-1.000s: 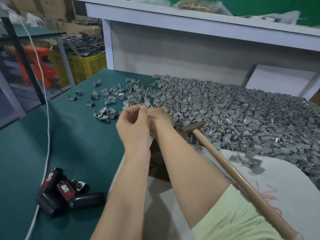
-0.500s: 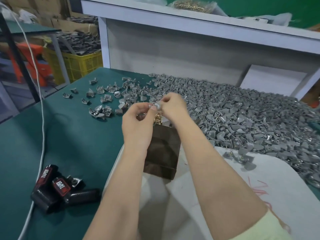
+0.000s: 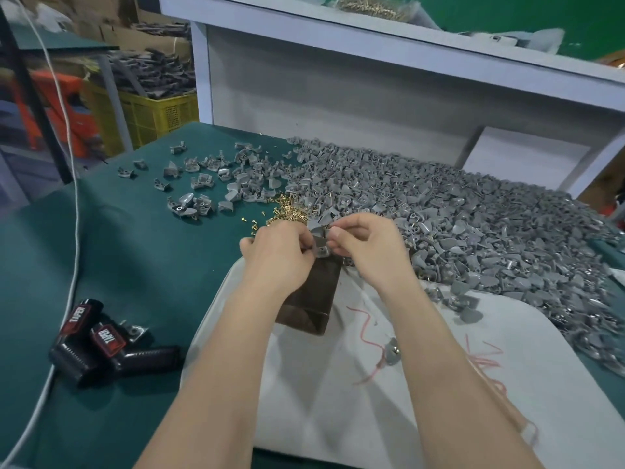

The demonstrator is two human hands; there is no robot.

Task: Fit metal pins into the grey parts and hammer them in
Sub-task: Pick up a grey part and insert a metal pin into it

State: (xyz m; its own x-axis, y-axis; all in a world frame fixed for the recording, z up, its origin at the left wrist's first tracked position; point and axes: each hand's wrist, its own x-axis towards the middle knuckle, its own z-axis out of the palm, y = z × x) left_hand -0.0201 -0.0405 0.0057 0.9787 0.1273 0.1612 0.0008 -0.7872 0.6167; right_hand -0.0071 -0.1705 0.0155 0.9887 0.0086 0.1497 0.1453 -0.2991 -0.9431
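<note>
One grey part (image 3: 319,248), pinched from both sides and held just above the top of the dark block (image 3: 309,299). Gripped by the left hand (image 3: 280,262), fingers curled round its lower body, probably to steady the hole and turn it upward. Pinched at the upper edge by thumb and forefinger of the right hand (image 3: 370,245), very likely to press a pin in (the pin itself too small to make out). Held over the block, by judgement, for a short way down before the hammering. No hammer to be seen at this moment.

Just behind the block, a small heap of brass pins (image 3: 287,216), within easy reach of both hands, too many to count. Behind the block and to its right, the big heap (image 3: 473,231) of grey parts, also beyond counting. Behind the block and to its left, loose parts (image 3: 203,179), roughly two or three dozen, spread thin, perhaps the finished ones. Under the block, one white pad (image 3: 338,418). On that pad, near the block's right side, one single part (image 3: 392,350). Well to the left of the block, black tools (image 3: 111,350) with two red labels.
</note>
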